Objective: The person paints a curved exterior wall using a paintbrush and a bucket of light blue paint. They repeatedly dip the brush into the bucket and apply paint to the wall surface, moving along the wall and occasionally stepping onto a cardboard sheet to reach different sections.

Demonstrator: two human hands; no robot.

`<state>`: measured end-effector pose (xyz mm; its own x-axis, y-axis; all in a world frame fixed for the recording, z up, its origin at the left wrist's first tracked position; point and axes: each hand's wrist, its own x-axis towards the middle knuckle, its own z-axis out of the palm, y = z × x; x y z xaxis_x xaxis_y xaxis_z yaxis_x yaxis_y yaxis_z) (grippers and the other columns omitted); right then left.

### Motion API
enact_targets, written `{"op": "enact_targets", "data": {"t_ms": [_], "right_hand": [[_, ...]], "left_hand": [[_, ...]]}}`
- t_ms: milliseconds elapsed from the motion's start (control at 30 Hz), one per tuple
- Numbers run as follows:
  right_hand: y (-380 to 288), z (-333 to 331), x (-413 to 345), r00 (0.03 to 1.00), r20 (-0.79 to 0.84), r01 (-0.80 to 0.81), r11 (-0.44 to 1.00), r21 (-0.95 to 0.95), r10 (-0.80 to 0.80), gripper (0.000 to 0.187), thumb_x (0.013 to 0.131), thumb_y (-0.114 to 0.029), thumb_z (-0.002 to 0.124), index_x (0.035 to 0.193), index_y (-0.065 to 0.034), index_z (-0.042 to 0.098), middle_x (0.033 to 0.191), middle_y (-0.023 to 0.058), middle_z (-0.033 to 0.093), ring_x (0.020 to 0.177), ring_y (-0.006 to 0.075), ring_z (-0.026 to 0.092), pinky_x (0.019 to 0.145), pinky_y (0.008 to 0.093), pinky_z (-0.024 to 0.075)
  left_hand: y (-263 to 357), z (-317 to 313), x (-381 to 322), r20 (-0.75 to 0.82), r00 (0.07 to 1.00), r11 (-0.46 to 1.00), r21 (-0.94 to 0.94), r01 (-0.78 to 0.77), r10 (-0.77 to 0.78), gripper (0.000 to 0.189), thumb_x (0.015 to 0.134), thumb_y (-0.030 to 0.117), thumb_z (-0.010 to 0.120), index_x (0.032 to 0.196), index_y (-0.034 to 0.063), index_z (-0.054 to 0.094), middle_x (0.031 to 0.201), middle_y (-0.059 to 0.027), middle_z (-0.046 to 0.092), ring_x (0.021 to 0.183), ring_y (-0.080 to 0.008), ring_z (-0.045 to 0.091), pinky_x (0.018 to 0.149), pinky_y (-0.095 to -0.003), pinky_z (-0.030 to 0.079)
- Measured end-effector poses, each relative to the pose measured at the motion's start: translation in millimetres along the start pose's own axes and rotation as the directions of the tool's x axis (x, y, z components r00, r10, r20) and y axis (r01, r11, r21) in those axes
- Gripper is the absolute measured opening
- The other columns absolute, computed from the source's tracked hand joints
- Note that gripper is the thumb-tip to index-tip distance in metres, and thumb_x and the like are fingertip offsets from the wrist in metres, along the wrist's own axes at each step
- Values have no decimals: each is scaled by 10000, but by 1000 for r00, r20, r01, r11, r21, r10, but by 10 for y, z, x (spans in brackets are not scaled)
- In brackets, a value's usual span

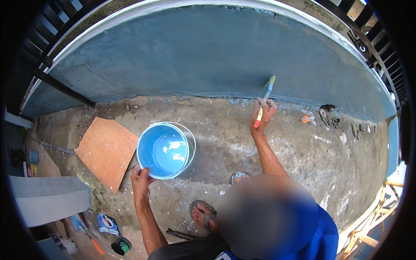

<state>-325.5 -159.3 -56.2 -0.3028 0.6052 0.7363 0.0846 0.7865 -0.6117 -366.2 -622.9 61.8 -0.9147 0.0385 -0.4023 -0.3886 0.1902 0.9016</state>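
Observation:
My right hand grips a paintbrush whose pale handle ends in a red tip. Its bristles are up against or very near the lower part of the blue-grey wall; actual contact is hard to tell. On the left, my left hand holds the rim of a plastic bucket tilted towards me. Glossy light blue paint lies inside it, and its wire handle hangs over the right side.
A thin plywood sheet lies left of the bucket on the rough concrete floor. Debris and an orange-and-clear wrapper sit along the wall's foot at right. Lower left are a plastic packet, a green-stained can and an orange-handled tool.

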Motion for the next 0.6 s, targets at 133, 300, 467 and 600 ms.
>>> {"op": "enact_targets", "data": {"t_ms": [133,300,467,600], "right_hand": [[-579,629,-387,937,330,69,984,162,-120,393,874,-49,754,1254,-126,690,1325,221,473,1102,388,617,894,449,551],[-988,1026,-347,715,559,134,867,480,-420,360,867,-53,804,1202,-154,718,1258,127,514,1043,334,625,879,421,567],[-736,1057,-122,754,569,31,883,469,-329,304,885,-11,786,1160,-123,721,1225,99,529,961,276,646,842,384,556],[-117,515,-165,876,464,-77,909,409,-134,291,885,28,767,1150,-80,715,1225,111,533,989,249,636,846,353,535]], "left_hand": [[2,-39,-37,-9,1000,1000,-3,0,0,304,952,140,576,1198,-25,647,1010,-89,731,826,-189,737,735,-352,645],[-26,-73,-54,-7,1000,1000,-12,10,-10,311,956,138,573,1211,-22,649,1037,-90,735,839,-186,738,760,-362,650],[-38,-77,3,19,1000,1000,8,23,-23,321,957,141,571,1222,-21,652,1053,-97,741,852,-184,738,760,-354,646],[17,-31,-31,15,1000,1000,2,-5,5,326,955,148,573,1221,-25,651,1047,-97,744,850,-183,739,754,-348,643]]}}
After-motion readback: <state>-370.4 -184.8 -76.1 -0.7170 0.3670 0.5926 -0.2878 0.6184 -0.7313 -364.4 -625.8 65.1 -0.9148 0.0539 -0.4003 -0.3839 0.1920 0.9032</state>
